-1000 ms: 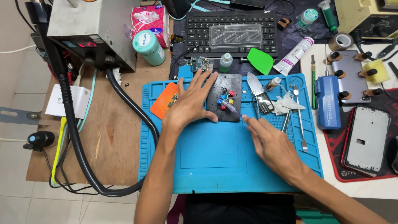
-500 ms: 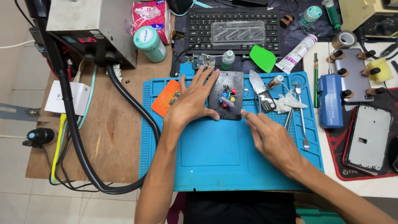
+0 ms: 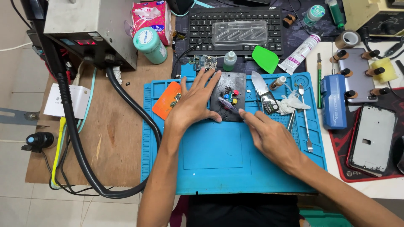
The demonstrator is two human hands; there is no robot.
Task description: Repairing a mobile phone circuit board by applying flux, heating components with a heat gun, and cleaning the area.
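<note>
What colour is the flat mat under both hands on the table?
The flat silicone work mat is blue, seen best in the head view.

A wooden bench [image 3: 111,138] carries a blue work mat [image 3: 219,168] (thick black hose [image 3: 126,105] alongside) and a keyboard [image 3: 235,19].

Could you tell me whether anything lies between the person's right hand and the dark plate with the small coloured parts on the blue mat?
Nothing visible does. The right hand reaches the dark plate at its lower right edge, fingertips at a thin purplish tool lying on it. The left hand rests over the plate's left side, clear of that approach.
</note>
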